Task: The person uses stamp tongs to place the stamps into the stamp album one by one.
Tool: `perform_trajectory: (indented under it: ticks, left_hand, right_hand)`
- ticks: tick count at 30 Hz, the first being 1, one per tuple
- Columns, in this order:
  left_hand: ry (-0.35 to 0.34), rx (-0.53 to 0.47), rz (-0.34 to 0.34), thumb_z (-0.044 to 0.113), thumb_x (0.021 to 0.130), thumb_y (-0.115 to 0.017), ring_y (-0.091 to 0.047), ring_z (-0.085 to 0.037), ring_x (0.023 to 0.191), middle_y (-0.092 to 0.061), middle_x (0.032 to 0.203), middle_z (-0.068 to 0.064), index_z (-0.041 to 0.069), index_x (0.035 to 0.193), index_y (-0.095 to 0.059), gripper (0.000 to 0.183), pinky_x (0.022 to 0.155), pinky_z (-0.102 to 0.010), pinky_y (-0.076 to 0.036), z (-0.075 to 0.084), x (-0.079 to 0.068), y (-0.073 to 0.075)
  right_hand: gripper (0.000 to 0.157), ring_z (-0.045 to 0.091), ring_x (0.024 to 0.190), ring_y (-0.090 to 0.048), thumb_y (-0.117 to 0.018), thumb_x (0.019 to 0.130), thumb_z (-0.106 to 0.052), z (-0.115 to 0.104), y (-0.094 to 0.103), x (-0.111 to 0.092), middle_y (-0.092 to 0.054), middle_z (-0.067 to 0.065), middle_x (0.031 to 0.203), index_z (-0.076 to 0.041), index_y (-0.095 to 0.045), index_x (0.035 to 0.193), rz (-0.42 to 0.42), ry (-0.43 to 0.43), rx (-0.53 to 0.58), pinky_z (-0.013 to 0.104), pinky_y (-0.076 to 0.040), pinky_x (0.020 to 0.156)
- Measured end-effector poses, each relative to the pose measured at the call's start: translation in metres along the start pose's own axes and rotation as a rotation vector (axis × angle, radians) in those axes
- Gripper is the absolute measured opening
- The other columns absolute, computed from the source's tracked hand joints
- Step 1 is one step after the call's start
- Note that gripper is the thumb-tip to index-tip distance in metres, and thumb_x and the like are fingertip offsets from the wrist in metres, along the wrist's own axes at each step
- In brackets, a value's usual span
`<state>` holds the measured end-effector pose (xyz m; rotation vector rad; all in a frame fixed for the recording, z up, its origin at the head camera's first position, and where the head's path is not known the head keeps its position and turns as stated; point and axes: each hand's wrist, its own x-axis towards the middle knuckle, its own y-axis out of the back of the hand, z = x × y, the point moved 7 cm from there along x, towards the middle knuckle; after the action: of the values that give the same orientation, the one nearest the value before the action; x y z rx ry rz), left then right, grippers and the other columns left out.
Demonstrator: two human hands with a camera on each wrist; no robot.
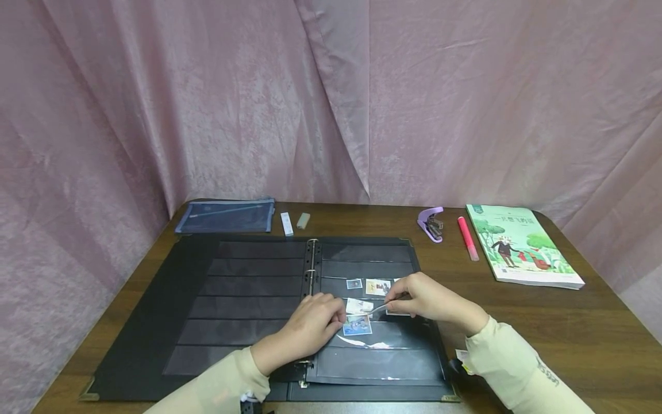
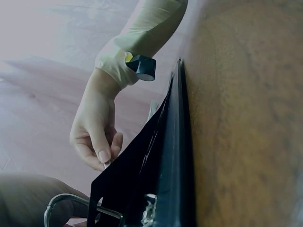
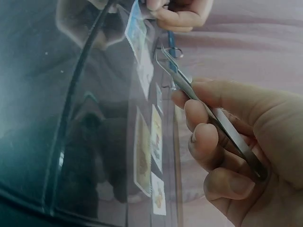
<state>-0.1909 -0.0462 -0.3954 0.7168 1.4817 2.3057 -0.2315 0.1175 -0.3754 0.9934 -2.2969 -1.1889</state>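
A stock album (image 1: 243, 339) lies spread on the table, with dark pocket pages on both sides of its rings. My right hand (image 1: 421, 296) grips thin metal tweezers (image 3: 215, 116), whose tips stand slightly apart over the right page. Beneath those tips in the head view is a whitish stamp (image 1: 359, 306). Just below it, a blue stamp (image 1: 357, 325) slants a little and overlaps a pocket strip. My left hand (image 1: 312, 322) has bent fingers right at the blue stamp's left edge; I cannot tell whether they pinch it. Higher up are a small stamp (image 1: 354, 284) and a larger stamp (image 1: 378, 287).
Behind the album lie a blue mesh pouch (image 1: 227, 216), a white block (image 1: 287, 224) and a small greenish block (image 1: 303, 221). A purple stapler (image 1: 431, 224), a pink marker (image 1: 468, 238) and a picture-covered book (image 1: 522, 244) are at the back right. Pink curtains hang behind the table.
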Motion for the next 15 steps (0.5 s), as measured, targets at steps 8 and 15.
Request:
perform_trajectory:
  ticks: [8,15]
  left_hand:
    - [0.007,0.001,0.002,0.019,0.077,-0.067,-0.039,-0.003,0.066,-0.046,0.067,0.013,0.022,0.073,-0.054,0.015,0.064,-0.020,-0.030,0.000,0.000,0.000]
    - [-0.001,-0.005,0.013,0.018,0.077,-0.067,-0.040,-0.003,0.067,-0.047,0.067,0.013,0.022,0.072,-0.054,0.015,0.063,-0.019,-0.030,0.000,0.000,0.000]
  right_hand:
    - [0.007,-0.006,0.061,-0.046,-0.064,0.081,-0.017,-0.008,-0.002,0.008,-0.062,-0.011,0.071,-0.013,-0.068,0.080,0.067,0.130,-0.097,0.015,-0.042,0.056]
    - [0.008,-0.005,0.050,-0.047,-0.064,0.081,-0.017,-0.003,-0.010,0.012,-0.065,-0.005,0.075,-0.012,-0.070,0.082,-0.007,0.019,-0.038,0.017,-0.044,0.048]
